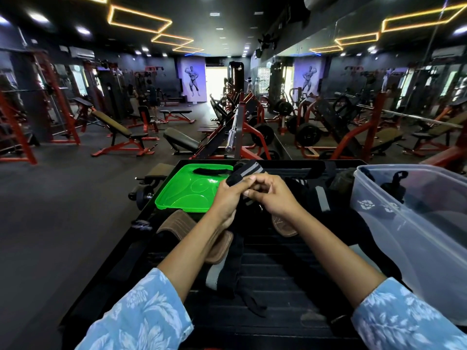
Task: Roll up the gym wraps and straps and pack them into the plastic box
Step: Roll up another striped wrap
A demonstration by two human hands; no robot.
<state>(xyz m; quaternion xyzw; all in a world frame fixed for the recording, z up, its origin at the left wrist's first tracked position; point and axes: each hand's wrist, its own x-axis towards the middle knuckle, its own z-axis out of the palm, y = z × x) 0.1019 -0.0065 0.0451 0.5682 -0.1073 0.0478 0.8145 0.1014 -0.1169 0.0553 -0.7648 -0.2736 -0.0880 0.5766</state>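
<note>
Both hands gripped one wrap (243, 173) above the black table (278, 279): the left hand (228, 195) had its fingers curled round the black-and-grey end, and the right hand (274, 195) pinched the same band close beside it, fingertips nearly touching. The wrap's tail hung down between the forearms onto the table, across a brown leather pad (177, 223). More straps (310, 190) lay loose behind the hands, one on the green lid (187, 190). The clear box (414, 223) stood at the right, with at least one dark item already in it.

The roll looked barely begun, so the risk was a slack core: if either pinch eased, the turns could spring open. The hanging tail might also snag on the pad or drag another strap along, skewing the roll.
</note>
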